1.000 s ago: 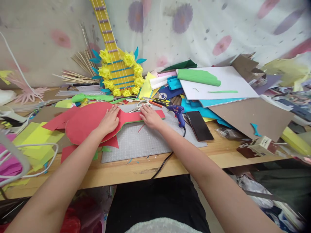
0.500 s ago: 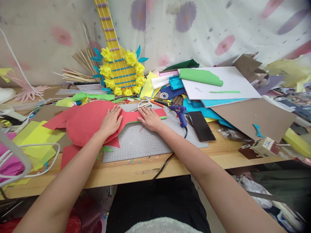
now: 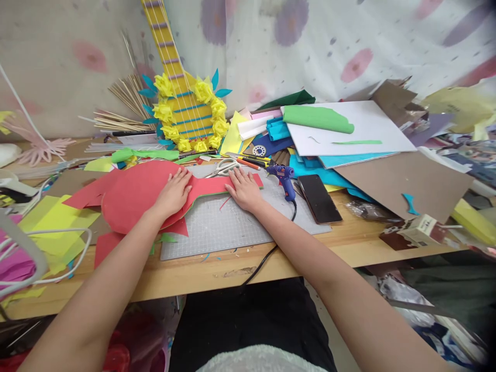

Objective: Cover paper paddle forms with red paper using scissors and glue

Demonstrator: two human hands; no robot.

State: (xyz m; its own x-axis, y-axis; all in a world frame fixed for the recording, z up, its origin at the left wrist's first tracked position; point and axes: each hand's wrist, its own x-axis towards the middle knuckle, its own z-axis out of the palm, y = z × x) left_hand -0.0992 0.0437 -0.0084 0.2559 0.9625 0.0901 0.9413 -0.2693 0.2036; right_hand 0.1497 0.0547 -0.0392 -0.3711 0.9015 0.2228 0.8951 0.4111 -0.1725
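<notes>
While both hands lie flat and open, gripping nothing, the red cutout (image 3: 143, 194) is held only by palm pressure. The left hand (image 3: 175, 190) rests on the round body where it narrows; the right hand (image 3: 244, 188) presses the neck strip against the grey mat (image 3: 228, 225). The cutout runs across the back half of the mat and off its left edge, over loose red scraps (image 3: 104, 243) and yellow paper (image 3: 54, 222).

A green edge shows just under the neck, so there seem to be two layers. If either palm slides, the top layer could shift and the edges stop matching. Paper pushed inward between the two hands could buckle or crease at the narrow waist. The body lies over uneven scraps, so pressure there may leave dents.

Just beyond the right hand lie scissors (image 3: 222, 166), and a blue glue gun (image 3: 284, 178) sits beside it to the right, its cord trailing over the desk's front edge (image 3: 232, 271). A sweep of the wrist could knock the gun onto the paper or against the phone (image 3: 318, 192).
</notes>
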